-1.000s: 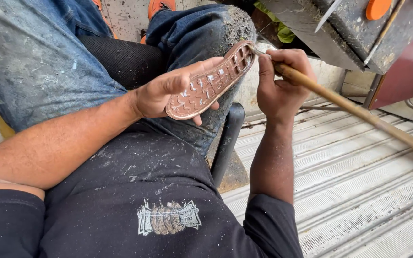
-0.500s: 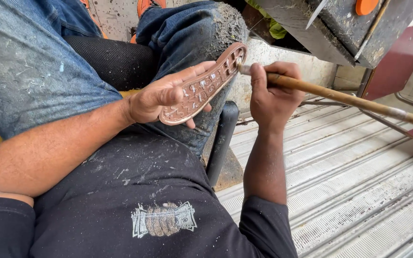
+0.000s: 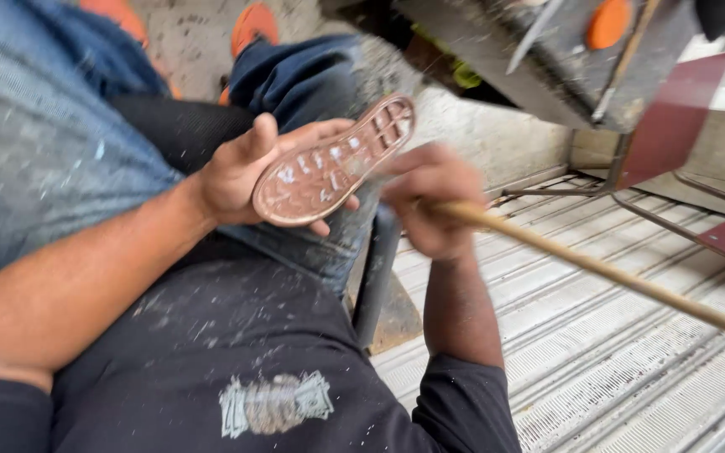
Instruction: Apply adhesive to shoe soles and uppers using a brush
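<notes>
One brown shoe sole (image 3: 335, 163), tread side up, lies in the left hand (image 3: 249, 172), whose fingers curl under it and thumb stands up at its edge, above the person's jeans-clad knee (image 3: 329, 75). The right hand (image 3: 434, 210), blurred, is clenched round one long wooden stick (image 3: 606, 270) that slants out over the ribbed metal floor (image 3: 631, 369). Two orange round discs (image 3: 607, 22) show near the top edge, and a pale printed patch (image 3: 274, 404) sits on the dark shirt.

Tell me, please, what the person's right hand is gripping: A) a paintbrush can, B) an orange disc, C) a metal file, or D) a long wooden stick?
D: the right hand is closed around a long wooden stick, while the left hand holds the brown shoe sole.
</notes>
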